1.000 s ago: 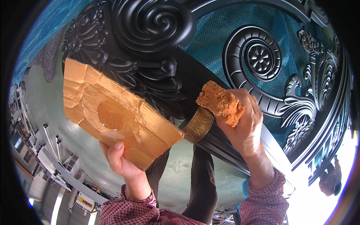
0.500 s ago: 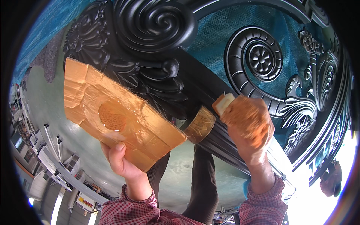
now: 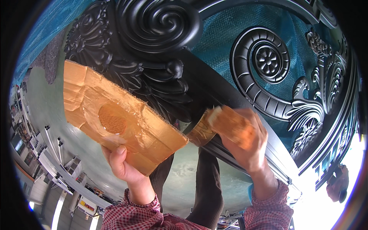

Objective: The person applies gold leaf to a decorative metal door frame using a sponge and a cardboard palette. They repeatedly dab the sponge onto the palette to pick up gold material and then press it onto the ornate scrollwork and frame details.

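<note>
My left hand grips a gold-coated piece of cardboard at its lower edge, the thumb pressed on its face. A round wet pool of gold paint lies on the board. My right hand is closed around a gold-stained, sponge-like pad with a pale patch at its tip, blurred by motion. That tip is at the gold patterned band on a black ornate frame; contact is hard to make out. Right beside the band is the cardboard's right corner.
Black scrollwork and a large spiral rise ahead, with blue woven sheeting behind. My dark-trousered legs are below the frame. Stacked rails lie at the left, and another person is at the far right.
My right hand has moved left and slightly down with the pad, bringing it onto or just over the gold band. The cardboard has shifted slightly left.
</note>
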`<state>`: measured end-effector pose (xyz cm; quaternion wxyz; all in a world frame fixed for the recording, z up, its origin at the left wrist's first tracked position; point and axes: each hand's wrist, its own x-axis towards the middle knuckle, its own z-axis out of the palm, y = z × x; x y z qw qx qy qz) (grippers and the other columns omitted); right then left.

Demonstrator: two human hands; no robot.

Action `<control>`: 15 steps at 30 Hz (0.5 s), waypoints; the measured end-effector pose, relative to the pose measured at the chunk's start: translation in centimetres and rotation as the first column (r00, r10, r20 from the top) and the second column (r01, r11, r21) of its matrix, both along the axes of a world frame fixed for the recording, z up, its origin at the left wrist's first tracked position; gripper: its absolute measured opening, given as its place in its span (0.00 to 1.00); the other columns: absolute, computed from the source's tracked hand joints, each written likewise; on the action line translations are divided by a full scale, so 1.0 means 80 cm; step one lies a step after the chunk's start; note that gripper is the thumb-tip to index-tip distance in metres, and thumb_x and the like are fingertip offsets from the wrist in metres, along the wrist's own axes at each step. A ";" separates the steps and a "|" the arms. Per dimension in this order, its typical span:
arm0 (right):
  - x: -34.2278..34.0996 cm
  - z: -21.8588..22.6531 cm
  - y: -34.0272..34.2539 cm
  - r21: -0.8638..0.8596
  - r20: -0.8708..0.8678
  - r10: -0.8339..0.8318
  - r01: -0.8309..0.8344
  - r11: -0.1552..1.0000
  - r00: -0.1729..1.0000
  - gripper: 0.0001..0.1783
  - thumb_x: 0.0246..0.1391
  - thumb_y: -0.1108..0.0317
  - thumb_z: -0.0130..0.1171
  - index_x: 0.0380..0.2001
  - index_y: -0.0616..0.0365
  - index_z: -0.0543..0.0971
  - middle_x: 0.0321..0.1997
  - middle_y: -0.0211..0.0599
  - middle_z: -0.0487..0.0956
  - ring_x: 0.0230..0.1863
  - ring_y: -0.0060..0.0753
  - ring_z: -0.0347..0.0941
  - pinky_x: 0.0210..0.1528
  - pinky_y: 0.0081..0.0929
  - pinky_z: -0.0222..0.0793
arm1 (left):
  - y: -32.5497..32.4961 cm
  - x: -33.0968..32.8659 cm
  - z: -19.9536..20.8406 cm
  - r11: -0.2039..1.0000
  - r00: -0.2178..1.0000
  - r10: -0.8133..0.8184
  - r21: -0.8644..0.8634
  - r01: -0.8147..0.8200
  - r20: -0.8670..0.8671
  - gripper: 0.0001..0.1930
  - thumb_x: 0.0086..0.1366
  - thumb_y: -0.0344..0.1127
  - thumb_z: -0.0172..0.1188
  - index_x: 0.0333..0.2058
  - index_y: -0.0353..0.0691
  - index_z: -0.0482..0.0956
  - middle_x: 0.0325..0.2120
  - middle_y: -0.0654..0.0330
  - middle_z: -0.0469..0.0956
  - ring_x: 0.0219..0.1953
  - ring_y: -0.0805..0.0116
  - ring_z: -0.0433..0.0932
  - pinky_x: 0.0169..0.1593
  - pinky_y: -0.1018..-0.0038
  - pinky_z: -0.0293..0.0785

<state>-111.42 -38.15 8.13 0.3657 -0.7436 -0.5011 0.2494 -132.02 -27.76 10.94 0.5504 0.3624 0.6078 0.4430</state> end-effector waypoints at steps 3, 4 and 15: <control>0.000 0.009 -0.008 -0.025 -0.038 -0.101 0.100 0.995 0.994 0.21 0.34 0.72 0.68 0.36 0.60 0.73 0.35 0.39 0.76 0.35 0.43 0.74 0.38 0.32 0.70 | -0.001 -0.003 0.003 1.000 1.000 -0.003 0.009 0.003 -0.012 0.29 0.50 0.38 0.48 0.53 0.34 0.62 0.49 0.52 0.66 0.51 0.63 0.67 0.53 0.68 0.65; 0.005 0.012 -0.001 -0.045 0.056 -0.107 0.110 0.993 0.993 0.20 0.36 0.73 0.67 0.36 0.60 0.73 0.35 0.39 0.76 0.36 0.45 0.74 0.39 0.32 0.70 | -0.001 -0.002 0.005 1.000 1.000 -0.009 0.010 0.009 -0.014 0.29 0.51 0.38 0.48 0.53 0.34 0.62 0.49 0.52 0.66 0.51 0.63 0.67 0.53 0.68 0.65; 0.012 0.047 -0.045 -0.127 -0.553 -0.349 0.337 0.933 0.756 0.25 0.46 0.67 0.65 0.47 0.64 0.71 0.44 0.40 0.77 0.43 0.31 0.75 0.48 0.29 0.71 | -0.018 0.000 0.046 0.986 0.979 -0.149 0.058 0.158 -0.138 0.26 0.53 0.38 0.45 0.51 0.32 0.63 0.49 0.51 0.65 0.50 0.63 0.66 0.52 0.69 0.65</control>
